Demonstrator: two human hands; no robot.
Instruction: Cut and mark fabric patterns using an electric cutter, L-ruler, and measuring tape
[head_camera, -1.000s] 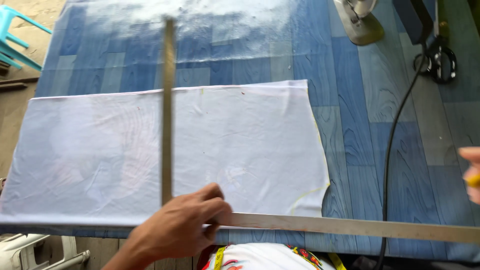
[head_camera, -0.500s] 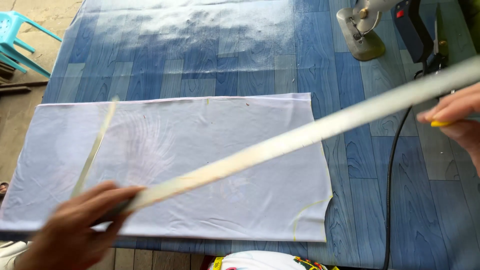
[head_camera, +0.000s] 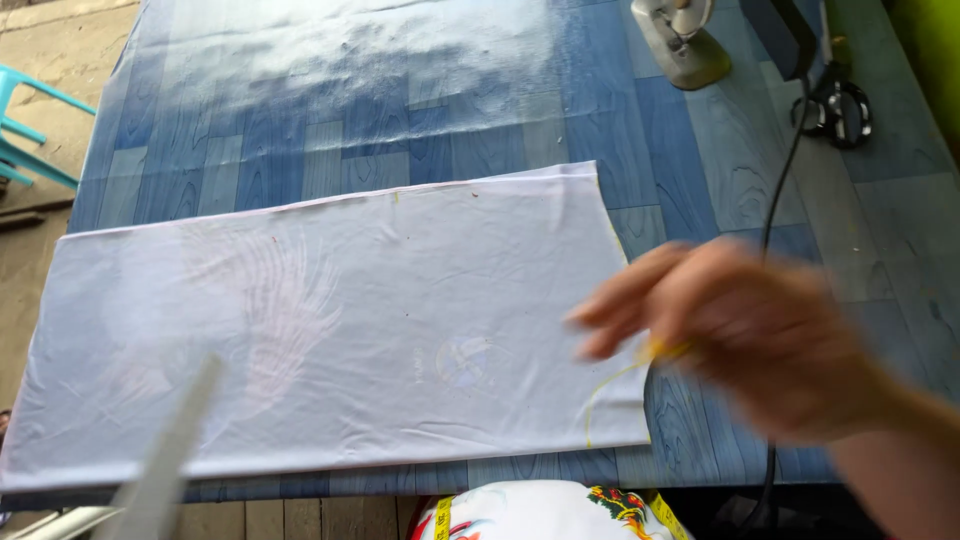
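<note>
Right hand over the cloth's right edge, ruler swung away to the lower left.

A blue wood-pattern table (head_camera: 400, 120) fills the frame, and a long white cloth (head_camera: 400, 320) lies flat across its middle, left edge to right of centre. A blurred right hand (head_camera: 745, 335) now hovers over the cloth's lower right corner, fingers pinched on a small yellow chalk (head_camera: 668, 350) beside a curved yellow line (head_camera: 600, 390). Half a second ago a long metal ruler (head_camera: 165, 460) lay diagonally across the cloth; now only its blurred end shows at the lower left, so the cloth is uncovered for marking. The left hand is out of view. Scissors (head_camera: 835, 105) and a black cable (head_camera: 775, 200) sit at the upper right.
</note>
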